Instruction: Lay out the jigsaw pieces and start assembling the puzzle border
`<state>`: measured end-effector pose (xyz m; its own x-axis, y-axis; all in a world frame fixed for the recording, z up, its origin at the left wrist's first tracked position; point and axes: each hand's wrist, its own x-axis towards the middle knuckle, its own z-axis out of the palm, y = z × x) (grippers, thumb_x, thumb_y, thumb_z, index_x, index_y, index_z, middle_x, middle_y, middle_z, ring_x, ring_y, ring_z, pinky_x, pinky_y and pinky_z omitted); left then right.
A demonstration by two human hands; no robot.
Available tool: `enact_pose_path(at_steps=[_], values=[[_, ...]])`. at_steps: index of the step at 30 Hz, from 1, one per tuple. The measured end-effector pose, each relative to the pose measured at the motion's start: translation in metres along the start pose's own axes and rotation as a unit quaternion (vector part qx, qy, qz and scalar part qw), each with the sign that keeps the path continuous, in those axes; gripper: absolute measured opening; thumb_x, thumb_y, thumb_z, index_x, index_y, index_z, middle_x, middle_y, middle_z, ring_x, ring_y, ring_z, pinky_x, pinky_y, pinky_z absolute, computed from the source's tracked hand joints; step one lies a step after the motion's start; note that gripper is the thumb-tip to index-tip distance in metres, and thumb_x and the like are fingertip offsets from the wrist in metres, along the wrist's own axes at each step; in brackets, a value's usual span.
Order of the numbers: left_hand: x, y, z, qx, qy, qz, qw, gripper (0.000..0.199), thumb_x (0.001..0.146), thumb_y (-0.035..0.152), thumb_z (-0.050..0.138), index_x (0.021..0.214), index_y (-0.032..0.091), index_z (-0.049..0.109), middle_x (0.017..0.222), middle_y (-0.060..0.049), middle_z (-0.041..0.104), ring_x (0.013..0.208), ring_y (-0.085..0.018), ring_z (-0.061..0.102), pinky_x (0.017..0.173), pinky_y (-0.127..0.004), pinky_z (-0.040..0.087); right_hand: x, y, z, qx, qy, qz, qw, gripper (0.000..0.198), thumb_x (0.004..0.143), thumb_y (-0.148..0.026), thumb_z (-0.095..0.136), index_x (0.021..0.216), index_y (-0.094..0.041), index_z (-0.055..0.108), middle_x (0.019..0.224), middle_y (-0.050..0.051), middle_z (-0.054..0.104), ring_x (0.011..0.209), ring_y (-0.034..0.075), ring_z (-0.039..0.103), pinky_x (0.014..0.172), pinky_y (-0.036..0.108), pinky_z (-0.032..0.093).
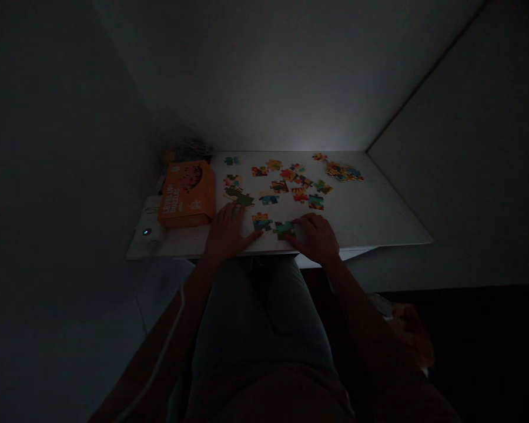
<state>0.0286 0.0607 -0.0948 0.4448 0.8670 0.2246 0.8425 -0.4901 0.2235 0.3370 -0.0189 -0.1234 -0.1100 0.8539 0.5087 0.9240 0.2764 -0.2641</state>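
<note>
My left hand point(227, 234) rests on the table with its fingers spread, its thumb just below a puzzle piece point(261, 221) in orange and blue. Between the thumb and forefinger of my right hand point(318, 236) is the right edge of a green puzzle piece point(284, 230), which lies on the tabletop. These two pieces sit side by side, very close; whether they interlock I cannot tell. Beyond my left fingertips is a dark green piece point(245, 200), and a blue and white piece point(269, 198) lies a little farther off between my hands.
An orange puzzle box point(188, 194) stands at the left, beside a white device point(147, 232) with a small light. Several loose pieces are spread over the white table point(370, 217), with a pile of pieces point(344, 171) at the back right. Walls border the table's back.
</note>
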Motion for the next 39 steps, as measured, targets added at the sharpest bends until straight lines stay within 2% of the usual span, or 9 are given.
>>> enact_pose_path(at_steps=[5,7,10,14,17,27,32,35,39], values=[[0.000,0.000,0.000,-0.012,0.005,-0.002,1.000,0.109,0.102,0.087,0.060,0.172,0.005,0.046,0.176,-0.034,0.049,0.166,-0.048,0.047,0.140,-0.061,0.039,0.000,-0.001,-0.002,0.004,-0.003,-0.001,1.000,0.052,0.107,-0.071,0.071,0.130,-0.025,0.077,0.124,0.016,0.076,0.117,0.037,0.070,0.102,0.053,0.056],[0.000,-0.001,0.000,-0.016,0.013,0.005,1.000,0.105,0.104,0.084,0.060,0.174,0.008,0.044,0.175,-0.033,0.050,0.166,-0.046,0.048,0.140,-0.062,0.040,0.000,-0.001,-0.002,0.003,-0.007,0.002,1.000,0.052,0.107,-0.072,0.072,0.131,-0.026,0.077,0.125,0.016,0.076,0.117,0.037,0.070,0.102,0.053,0.055],[0.000,-0.002,-0.002,-0.026,0.014,0.026,0.999,0.089,0.110,0.077,0.056,0.175,0.017,0.046,0.174,-0.027,0.055,0.165,-0.042,0.050,0.138,-0.062,0.042,0.000,-0.002,-0.003,0.000,-0.009,0.006,1.000,0.052,0.106,-0.072,0.073,0.129,-0.026,0.077,0.125,0.015,0.076,0.117,0.037,0.070,0.102,0.052,0.055],[0.001,-0.004,-0.004,-0.028,0.006,0.049,0.998,0.065,0.115,0.067,0.054,0.164,0.024,0.061,0.169,-0.021,0.060,0.162,-0.039,0.053,0.135,-0.062,0.044,0.001,-0.002,-0.003,0.001,-0.012,0.002,1.000,0.052,0.107,-0.071,0.072,0.131,-0.025,0.078,0.126,0.016,0.075,0.117,0.036,0.070,0.102,0.052,0.056],[0.002,-0.005,-0.004,-0.016,0.001,0.043,0.999,0.057,0.115,0.062,0.058,0.159,0.028,0.068,0.168,-0.020,0.061,0.161,-0.039,0.054,0.134,-0.062,0.045,0.001,-0.001,-0.003,0.011,-0.020,-0.002,1.000,0.052,0.107,-0.071,0.071,0.134,-0.027,0.077,0.129,0.016,0.075,0.120,0.037,0.070,0.104,0.053,0.056],[0.005,-0.006,-0.003,-0.042,0.009,0.032,0.999,0.054,0.113,0.061,0.060,0.155,0.030,0.073,0.165,-0.019,0.061,0.157,-0.039,0.056,0.132,-0.061,0.048,0.003,0.000,-0.005,0.010,-0.049,0.001,0.999,0.057,0.105,-0.073,0.074,0.137,-0.027,0.078,0.132,0.017,0.075,0.123,0.038,0.069,0.105,0.055,0.056],[0.006,-0.006,-0.004,-0.045,0.010,0.037,0.998,0.057,0.112,0.063,0.060,0.157,0.029,0.070,0.163,-0.020,0.061,0.154,-0.040,0.057,0.132,-0.061,0.049,0.003,-0.001,-0.005,0.032,-0.055,0.008,0.998,0.060,0.103,-0.073,0.078,0.141,-0.026,0.076,0.134,0.017,0.074,0.126,0.038,0.069,0.109,0.057,0.057],[0.006,-0.007,-0.002,-0.046,0.023,0.037,0.998,0.064,0.110,0.066,0.061,0.162,0.028,0.064,0.164,-0.021,0.060,0.154,-0.041,0.057,0.131,-0.062,0.049,0.007,0.014,0.000,0.098,-0.027,0.047,0.994,0.059,0.106,-0.071,0.075,0.147,-0.029,0.072,0.139,0.017,0.071,0.127,0.036,0.070,0.107,0.055,0.062],[0.005,-0.010,0.000,-0.049,0.033,0.051,0.997,0.065,0.110,0.067,0.059,0.163,0.031,0.060,0.162,-0.020,0.061,0.153,-0.041,0.059,0.129,-0.063,0.051,0.022,0.067,0.005,0.105,0.011,0.134,0.985,0.064,0.101,-0.072,0.078,0.145,-0.026,0.075,0.137,0.018,0.066,0.107,0.033,0.073,0.098,0.057,0.067]])
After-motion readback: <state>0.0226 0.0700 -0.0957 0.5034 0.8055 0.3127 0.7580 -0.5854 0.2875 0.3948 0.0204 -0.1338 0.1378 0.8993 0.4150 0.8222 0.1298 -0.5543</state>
